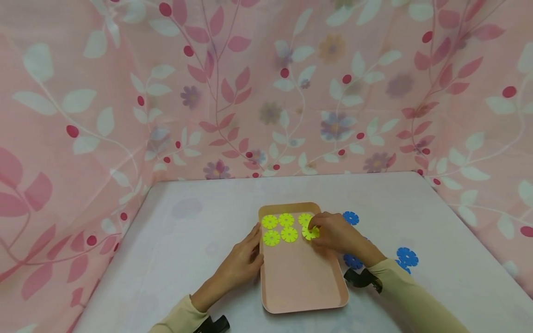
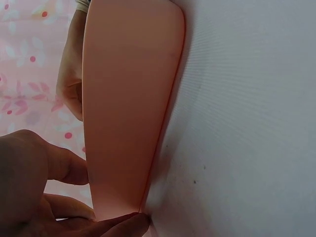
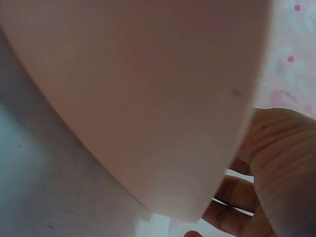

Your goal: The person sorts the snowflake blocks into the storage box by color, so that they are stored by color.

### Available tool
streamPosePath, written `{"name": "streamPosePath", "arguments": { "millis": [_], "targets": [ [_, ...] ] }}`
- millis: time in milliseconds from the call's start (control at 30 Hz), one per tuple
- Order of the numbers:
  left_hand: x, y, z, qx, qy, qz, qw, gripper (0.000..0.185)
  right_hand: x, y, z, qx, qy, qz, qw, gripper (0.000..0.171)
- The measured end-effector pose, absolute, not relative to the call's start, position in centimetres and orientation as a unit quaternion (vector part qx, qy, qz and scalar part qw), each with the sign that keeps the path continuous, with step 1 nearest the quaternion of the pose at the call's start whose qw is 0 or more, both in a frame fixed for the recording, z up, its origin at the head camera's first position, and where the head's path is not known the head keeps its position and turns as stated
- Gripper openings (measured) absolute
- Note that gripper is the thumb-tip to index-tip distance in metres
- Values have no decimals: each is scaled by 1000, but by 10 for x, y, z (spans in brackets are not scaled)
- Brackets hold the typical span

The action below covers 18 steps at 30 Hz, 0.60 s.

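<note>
Pale yellow long sleeves (image 1: 399, 277), black wrist-worn camera mounts (image 1: 362, 279), bare hands

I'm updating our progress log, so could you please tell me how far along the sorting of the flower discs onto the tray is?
Five yellow discs already lie in the far end of the pink tray. The right hand pinches a sixth yellow disc over the tray, while the left hand rests against its left edge. Several blue discs remain on the table to the right, outside the tray.

One pink tray (image 1: 300, 282) sits on one table (image 1: 187, 249). Six yellow flower discs (image 1: 289, 234) lie along the tray's far edge. Four blue flower discs (image 1: 406, 256) lie off its right edge.
</note>
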<state>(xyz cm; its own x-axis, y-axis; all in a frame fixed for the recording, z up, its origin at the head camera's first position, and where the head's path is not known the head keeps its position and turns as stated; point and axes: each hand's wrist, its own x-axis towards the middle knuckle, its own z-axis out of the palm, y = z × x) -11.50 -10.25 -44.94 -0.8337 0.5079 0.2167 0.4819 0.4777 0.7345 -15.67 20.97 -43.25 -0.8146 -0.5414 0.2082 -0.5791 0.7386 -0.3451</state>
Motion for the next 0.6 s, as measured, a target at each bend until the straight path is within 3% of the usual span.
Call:
{"name": "streamPosePath", "arguments": {
  "millis": [600],
  "targets": [
    [-115,-102,-450,285,860,422,14,65,-155,203,-445,281,-944,171,23,25]
  ]
}}
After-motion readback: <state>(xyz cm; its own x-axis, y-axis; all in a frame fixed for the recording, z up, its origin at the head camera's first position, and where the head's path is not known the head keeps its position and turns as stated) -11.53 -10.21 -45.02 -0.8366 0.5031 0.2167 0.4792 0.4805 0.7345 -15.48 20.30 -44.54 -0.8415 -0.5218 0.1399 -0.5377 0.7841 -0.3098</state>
